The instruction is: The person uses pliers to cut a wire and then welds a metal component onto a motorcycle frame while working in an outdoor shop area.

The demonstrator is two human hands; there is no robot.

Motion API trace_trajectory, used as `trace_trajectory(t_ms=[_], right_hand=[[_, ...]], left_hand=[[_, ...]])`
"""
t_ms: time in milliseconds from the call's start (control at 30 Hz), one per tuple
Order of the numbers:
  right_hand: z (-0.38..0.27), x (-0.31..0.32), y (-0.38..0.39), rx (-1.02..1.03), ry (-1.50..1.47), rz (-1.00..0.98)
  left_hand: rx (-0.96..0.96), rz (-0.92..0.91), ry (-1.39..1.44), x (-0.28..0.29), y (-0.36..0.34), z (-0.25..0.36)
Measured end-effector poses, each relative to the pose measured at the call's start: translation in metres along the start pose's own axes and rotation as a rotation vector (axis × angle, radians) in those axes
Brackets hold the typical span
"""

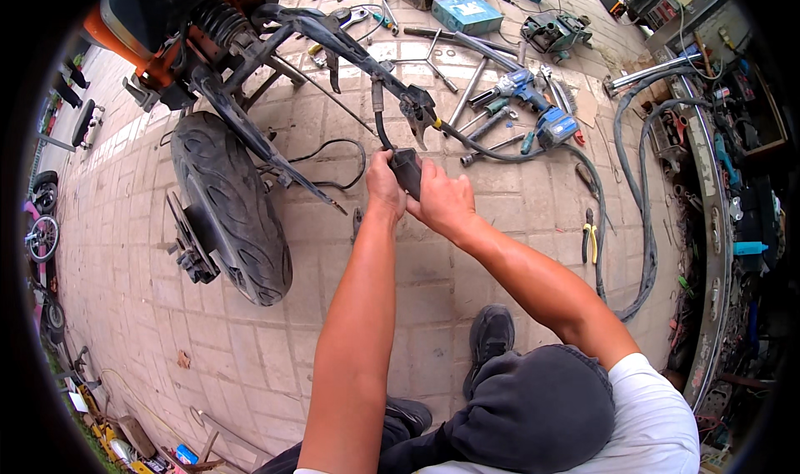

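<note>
Both hands are closed on a black, roughly rectangular block [407, 171] at the end of a short black cable [382, 130]. My left hand [384, 185] grips its left side, while my right hand [445, 197] wraps round its right and lower side. Fingers hide part of the block, and its exact kind does not show. The cable runs up to a dark metal tail frame [346, 47] of a motorbike or scooter. Close above my hands, pliers-like jaws [418, 124] hang at the frame's end. Left of my hands is the rear tyre [229, 211].
An orange and black body [137, 28] stands at the far left. A blue impact wrench [533, 103] lies among several hand tools at the back right. Yellow-handled pliers [590, 236] lie on the paving, near a thick grey hose [648, 224]. A cluttered workbench [708, 265] lines the right side.
</note>
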State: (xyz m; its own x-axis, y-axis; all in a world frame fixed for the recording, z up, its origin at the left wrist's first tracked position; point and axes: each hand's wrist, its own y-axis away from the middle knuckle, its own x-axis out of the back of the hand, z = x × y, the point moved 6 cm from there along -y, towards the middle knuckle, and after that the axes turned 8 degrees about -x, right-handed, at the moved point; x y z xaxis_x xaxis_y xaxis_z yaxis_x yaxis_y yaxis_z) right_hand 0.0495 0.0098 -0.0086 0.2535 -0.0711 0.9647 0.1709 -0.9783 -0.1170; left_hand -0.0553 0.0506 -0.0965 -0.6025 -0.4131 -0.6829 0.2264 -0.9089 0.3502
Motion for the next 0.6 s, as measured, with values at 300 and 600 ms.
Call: trace_trajectory(t_ms=[300,600], right_hand=[[0.001,-0.007,0.001,-0.024,0.016,-0.052],[0.002,-0.01,0.002,-0.006,-0.016,-0.041]], left_hand=[[0.03,-0.057,-0.014,-0.011,0.009,0.007],[0.006,-0.034,-0.058,-0.013,0.011,0.009]])
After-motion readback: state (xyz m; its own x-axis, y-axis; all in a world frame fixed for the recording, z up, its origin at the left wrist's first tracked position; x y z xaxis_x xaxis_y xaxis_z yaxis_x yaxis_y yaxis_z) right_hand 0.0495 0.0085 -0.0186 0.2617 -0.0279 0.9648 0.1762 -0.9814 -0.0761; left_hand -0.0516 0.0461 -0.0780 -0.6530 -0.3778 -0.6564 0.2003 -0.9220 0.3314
